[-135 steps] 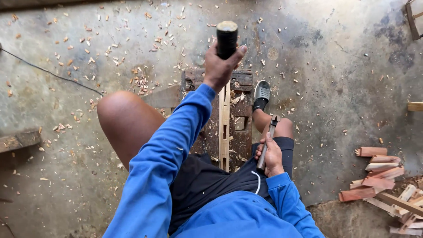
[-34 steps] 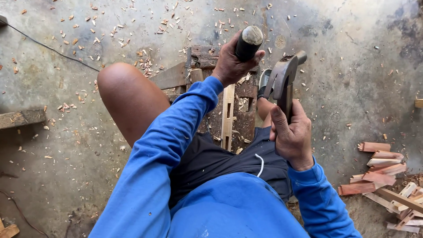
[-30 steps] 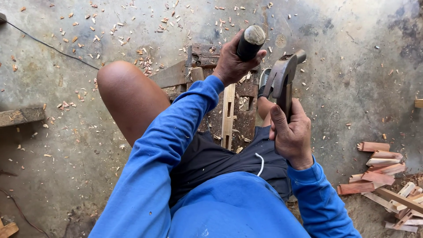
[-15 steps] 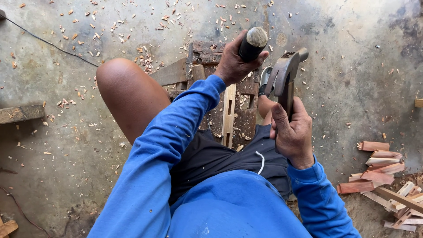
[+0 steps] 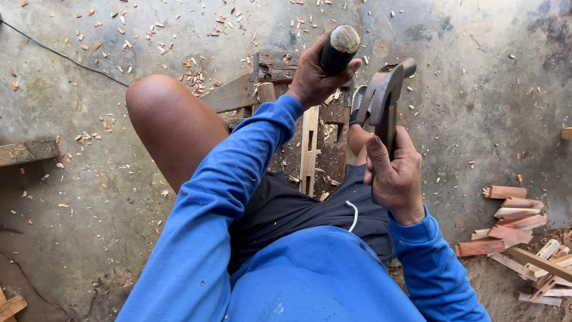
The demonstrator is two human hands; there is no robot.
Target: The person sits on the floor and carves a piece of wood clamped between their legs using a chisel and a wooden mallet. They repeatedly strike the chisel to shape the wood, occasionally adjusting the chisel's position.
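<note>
A: Nearest the viewer, what does each hand hold?

B: The right hand (image 5: 394, 174) is clamped around the handle of a claw hammer (image 5: 384, 98), its head raised. Beyond it, the left hand (image 5: 314, 76) is closed around a dark-handled chisel (image 5: 338, 48), held upright.

A: Where is the workpiece?

B: A pale slotted wooden strip (image 5: 308, 149) lies between the knees on a dark wooden block (image 5: 275, 64), directly below the chisel. Farther out, wood chips (image 5: 190, 77) litter the concrete floor (image 5: 476, 77).
</note>
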